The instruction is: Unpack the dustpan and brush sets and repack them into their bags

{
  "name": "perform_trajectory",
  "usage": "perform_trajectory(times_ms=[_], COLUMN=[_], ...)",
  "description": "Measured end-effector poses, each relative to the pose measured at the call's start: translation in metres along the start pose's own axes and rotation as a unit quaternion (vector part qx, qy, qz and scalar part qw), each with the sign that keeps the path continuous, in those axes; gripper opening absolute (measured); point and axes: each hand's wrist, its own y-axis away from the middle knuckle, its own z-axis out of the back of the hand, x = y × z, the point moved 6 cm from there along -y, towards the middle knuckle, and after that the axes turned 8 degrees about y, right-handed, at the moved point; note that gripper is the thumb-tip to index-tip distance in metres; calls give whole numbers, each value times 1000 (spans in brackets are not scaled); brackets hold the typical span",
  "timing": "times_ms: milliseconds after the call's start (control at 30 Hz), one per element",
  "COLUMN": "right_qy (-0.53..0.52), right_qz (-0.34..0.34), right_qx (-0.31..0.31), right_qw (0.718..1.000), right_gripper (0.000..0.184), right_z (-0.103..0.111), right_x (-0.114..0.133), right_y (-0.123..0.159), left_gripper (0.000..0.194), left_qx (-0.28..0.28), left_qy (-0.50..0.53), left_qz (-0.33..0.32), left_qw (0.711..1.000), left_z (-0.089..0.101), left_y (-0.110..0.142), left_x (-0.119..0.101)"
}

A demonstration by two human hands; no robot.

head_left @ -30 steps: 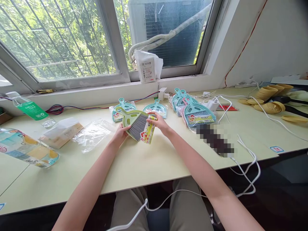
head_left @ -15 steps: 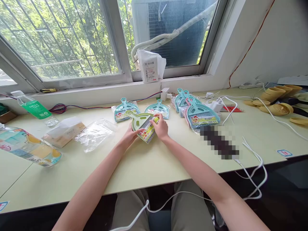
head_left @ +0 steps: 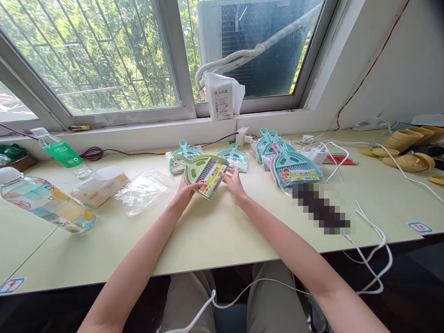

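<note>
A light green mini dustpan and brush set (head_left: 197,169) with a yellow printed label is tilted above the table, its handle pointing up and left. My left hand (head_left: 185,192) grips its lower left side, thumb over the front. At the right edge, my right hand (head_left: 234,184) holds the set with the thumb near the label and the fingers partly hidden. Behind it lie two blue sets in clear plastic, a left one (head_left: 184,152) and a right one (head_left: 234,155). A pile of wrapped blue sets (head_left: 294,162), with some pink showing, is farther right.
Clear plastic bags (head_left: 144,187) and a tissue pack (head_left: 100,185) lie left, beside a green-labelled bottle (head_left: 64,155) and a large printed bottle (head_left: 52,203). White cables (head_left: 373,226) cross the right side. A boxed item (head_left: 222,102) stands on the sill.
My right hand has slid off the label's front to the set's right edge, uncovering more of the label. The set has turned slightly, and the camera view has shifted a little.
</note>
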Motion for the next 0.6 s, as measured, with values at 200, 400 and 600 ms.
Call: perform_trajectory(times_ms=[200, 400, 600], right_qy=[-157, -163, -160], right_qz=[-100, -87, -78], right_qx=[174, 140, 97], right_qw=[967, 973, 979], right_gripper=[21, 22, 20], right_z=[-31, -21, -8], right_x=[-10, -5, -3], right_y=[13, 9, 3], left_gripper=[89, 59, 58], left_qx=[0, -42, -398], left_qy=[-8, -60, -475], left_qz=[-3, 25, -52], left_qw=[1000, 997, 783], left_z=[1, 20, 118], left_y=[2, -12, 0], left_x=[-8, -16, -72])
